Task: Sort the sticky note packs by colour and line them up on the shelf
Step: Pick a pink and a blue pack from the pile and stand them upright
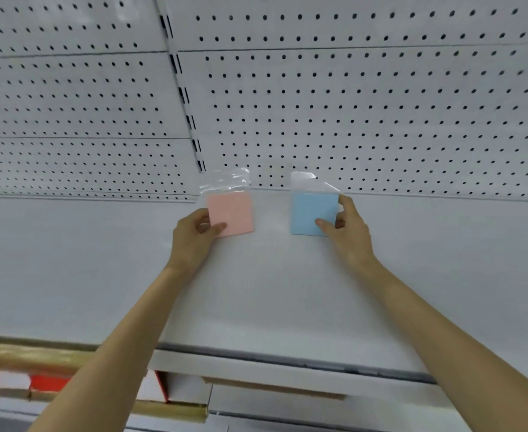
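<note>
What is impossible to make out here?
Head view only.
Corner of the pink pack: hidden under the left hand.
Right edge of the blue pack: hidden by the right hand.
Whether either pack touches the shelf: unclear.
The cartons below: mostly hidden by the shelf's front edge and the left arm.

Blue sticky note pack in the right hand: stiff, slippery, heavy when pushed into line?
Probably light: the right hand pinches the blue pack by one edge. Likely stiff: it shows no sag. Its clear wrapper flap looks glossy, floppy; may slip or snag.
</note>
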Tool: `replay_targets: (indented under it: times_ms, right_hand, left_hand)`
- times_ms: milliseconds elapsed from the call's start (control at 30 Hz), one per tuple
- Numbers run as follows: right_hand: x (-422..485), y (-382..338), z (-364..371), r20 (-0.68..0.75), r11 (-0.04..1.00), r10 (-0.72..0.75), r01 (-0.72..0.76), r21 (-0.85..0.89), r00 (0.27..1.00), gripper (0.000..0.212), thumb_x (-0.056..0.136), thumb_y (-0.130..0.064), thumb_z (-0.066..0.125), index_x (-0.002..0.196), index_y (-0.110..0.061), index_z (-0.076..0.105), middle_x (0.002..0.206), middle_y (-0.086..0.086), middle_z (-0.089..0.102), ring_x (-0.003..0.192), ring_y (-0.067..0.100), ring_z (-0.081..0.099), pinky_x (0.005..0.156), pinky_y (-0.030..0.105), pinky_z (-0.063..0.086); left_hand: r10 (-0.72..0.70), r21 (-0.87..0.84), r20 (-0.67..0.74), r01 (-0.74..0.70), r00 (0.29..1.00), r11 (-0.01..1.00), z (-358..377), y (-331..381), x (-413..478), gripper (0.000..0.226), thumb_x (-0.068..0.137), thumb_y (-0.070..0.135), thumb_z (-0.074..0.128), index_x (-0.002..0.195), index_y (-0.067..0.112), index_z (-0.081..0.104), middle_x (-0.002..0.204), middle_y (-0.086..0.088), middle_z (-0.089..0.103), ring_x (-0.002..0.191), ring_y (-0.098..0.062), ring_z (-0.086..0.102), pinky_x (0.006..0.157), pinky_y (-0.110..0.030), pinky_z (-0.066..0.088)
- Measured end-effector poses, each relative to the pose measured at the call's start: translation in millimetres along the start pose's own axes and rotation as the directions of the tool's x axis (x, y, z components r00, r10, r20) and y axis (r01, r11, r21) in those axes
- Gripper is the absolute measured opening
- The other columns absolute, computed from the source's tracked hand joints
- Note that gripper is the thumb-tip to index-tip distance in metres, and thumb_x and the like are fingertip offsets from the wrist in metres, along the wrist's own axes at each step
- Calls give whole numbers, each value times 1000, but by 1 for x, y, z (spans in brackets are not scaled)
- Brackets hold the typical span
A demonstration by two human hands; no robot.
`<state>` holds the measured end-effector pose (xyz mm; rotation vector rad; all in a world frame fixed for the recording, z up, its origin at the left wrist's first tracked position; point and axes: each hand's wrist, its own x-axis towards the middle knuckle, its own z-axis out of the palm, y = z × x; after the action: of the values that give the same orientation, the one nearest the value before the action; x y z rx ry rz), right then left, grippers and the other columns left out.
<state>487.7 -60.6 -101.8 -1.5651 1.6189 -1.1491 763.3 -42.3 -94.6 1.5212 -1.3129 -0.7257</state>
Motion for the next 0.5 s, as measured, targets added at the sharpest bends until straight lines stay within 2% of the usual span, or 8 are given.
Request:
replay_targets:
  times_ms: [133,200,267,400,500]
  right_hand:
    - [21,-6,17,11,999,21,-20,-26,1000,57,85,-22,67,134,-24,38,87,-6,54,85,18,56,78,35,45]
    - [31,-9,25,-6,999,31,-32,-17,999,53,84,-22,69,129,-20,42,89,-5,56,84,18,56,79,34,45]
    - [41,-10,31,-32,999,52,-52,5,998,43,82,-21,71,118,-16,48,92,-3,60,83,17,56,79,35,46]
    - [61,-12,38,-90,997,78,-76,17,993,33,78,-19,74,104,-14,54,91,-2,62,84,18,59,76,30,47]
    - [72,-13,41,-113,999,54,-52,16,992,30,78,-17,74,101,-14,54,87,-3,62,76,16,59,72,26,44]
  left_hand:
    - [4,41,-2,-4,1000,999,1,-4,22,24,82,7,71,104,13,68,96,2,68,80,-4,61,68,-1,42]
    - [-5,58,6,5,1000,998,3,-5,34,27,81,8,72,107,13,68,98,1,68,82,-6,61,67,0,41]
    - [-17,65,13,16,1000,998,6,-7,47,28,80,9,73,107,14,67,99,0,69,85,-10,62,72,-6,44]
    - [-23,78,13,22,1000,997,13,-11,74,30,77,13,75,105,23,67,97,5,71,91,-14,65,87,-32,51]
    - [-10,84,17,8,1000,996,19,-10,92,32,76,12,75,104,23,66,92,6,70,85,-14,63,81,-29,49]
